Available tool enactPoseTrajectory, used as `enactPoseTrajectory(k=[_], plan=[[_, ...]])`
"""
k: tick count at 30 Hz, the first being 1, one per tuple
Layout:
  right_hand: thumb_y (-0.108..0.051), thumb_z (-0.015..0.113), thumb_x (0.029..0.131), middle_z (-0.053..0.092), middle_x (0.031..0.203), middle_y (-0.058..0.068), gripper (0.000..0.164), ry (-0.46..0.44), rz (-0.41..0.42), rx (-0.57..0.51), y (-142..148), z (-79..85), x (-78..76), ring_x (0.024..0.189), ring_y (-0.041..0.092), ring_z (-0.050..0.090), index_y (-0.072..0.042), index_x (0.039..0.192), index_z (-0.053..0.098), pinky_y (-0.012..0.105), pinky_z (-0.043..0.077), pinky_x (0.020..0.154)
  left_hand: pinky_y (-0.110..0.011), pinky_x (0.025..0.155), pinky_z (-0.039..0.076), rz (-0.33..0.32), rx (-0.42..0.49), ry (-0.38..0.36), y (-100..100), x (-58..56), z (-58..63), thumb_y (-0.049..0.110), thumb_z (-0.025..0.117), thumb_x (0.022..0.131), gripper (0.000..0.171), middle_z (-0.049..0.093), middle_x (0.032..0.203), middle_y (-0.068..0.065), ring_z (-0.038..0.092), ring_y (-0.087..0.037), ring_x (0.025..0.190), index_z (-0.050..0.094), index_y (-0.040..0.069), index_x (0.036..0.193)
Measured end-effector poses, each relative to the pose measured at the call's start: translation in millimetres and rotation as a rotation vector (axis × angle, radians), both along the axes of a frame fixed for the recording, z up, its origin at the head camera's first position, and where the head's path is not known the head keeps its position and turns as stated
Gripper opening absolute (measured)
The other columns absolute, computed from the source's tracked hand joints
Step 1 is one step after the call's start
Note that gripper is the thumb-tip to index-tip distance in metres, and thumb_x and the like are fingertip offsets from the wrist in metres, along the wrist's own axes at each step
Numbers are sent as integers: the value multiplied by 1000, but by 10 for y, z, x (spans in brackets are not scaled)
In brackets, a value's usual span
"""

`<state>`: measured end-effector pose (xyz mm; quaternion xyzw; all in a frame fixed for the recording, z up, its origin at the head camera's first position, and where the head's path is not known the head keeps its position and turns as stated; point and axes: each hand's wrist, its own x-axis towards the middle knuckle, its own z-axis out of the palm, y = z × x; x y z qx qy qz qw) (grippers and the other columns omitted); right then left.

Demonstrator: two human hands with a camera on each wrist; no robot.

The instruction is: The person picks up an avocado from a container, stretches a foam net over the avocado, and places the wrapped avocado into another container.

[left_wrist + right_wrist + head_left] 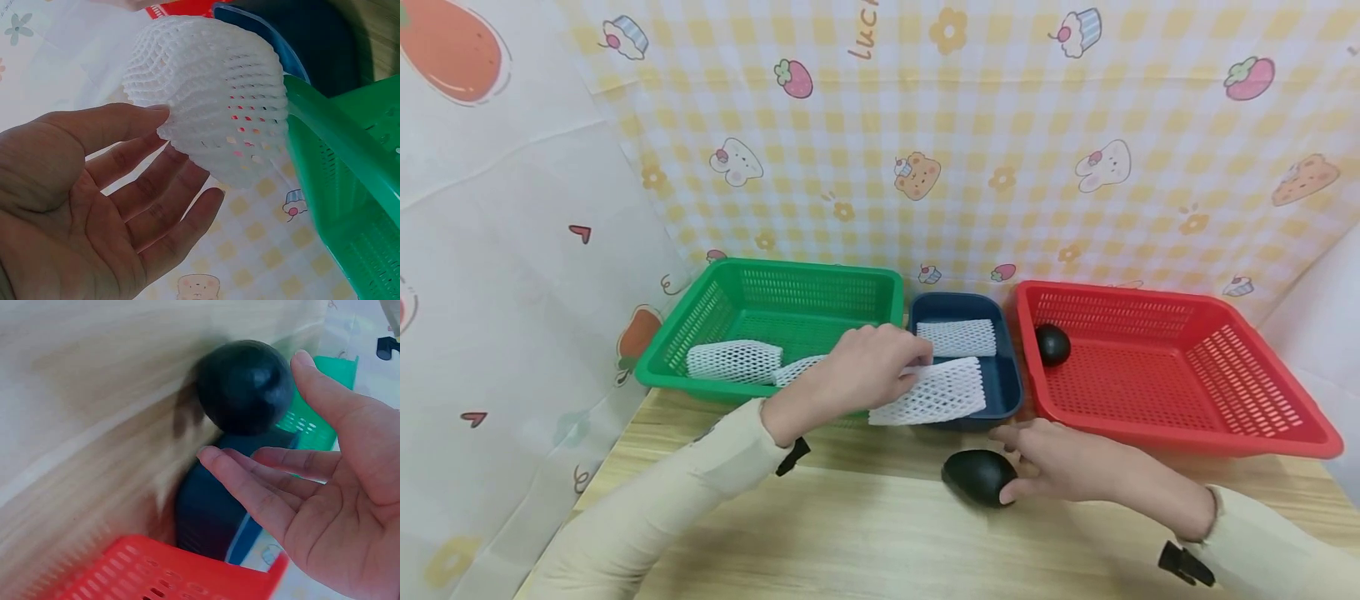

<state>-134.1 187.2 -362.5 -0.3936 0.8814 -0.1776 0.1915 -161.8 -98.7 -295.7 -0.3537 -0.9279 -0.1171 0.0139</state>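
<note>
My left hand pinches a white foam net sleeve by one end, between thumb and fingertips. The sleeve hangs over the front of the dark blue bin, and its mesh spreads wide in the left wrist view. On the table in front of that bin lies a dark avocado with its narrower end to the left. My right hand is at the avocado's right side, fingers spread and loosely bent. Its thumb tip is right at the avocado in the right wrist view, while the other fingers stand apart from it.
Another foam net sleeve lies inside the blue bin. To the left, a green basket holds more sleeves along its front. A red basket on the right has a dark avocado in its left corner. Patterned cloth hangs behind.
</note>
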Motion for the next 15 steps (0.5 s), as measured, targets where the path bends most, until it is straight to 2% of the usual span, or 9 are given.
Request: enactPoseTrajectory(k=[3,7,12,15], plan=[[-52,79,84,72,110,5,67,12,-11,-43,10,80,-15,85,13,71,-3,128,65,29,58,72,-27,44,38,6,-3,1,-8,-9,0,13,70,97,6,61,79,5,53,-15,60,70,18,93],[-48,79,86,70,105,-2,60,41,-56,-134,33,201,-60,85,8,67,-5,125,67,29,58,72,-27,44,40,8,2,14,-14,-17,1,15,70,96,5,65,84,5,54,-14,61,72,18,98],[-37,85,83,66,94,-13,51,205,-150,-284,59,284,-105,81,4,63,-8,121,67,30,58,71,-27,43,41,14,18,44,-3,-29,-2,15,69,97,7,69,92,3,57,-12,65,74,18,102],[-27,89,80,64,95,-12,46,295,-211,-378,55,280,-117,80,5,63,-12,117,67,29,58,70,-26,44,43,18,30,62,15,-34,-7,14,69,96,11,71,97,2,60,-13,67,74,18,104]])
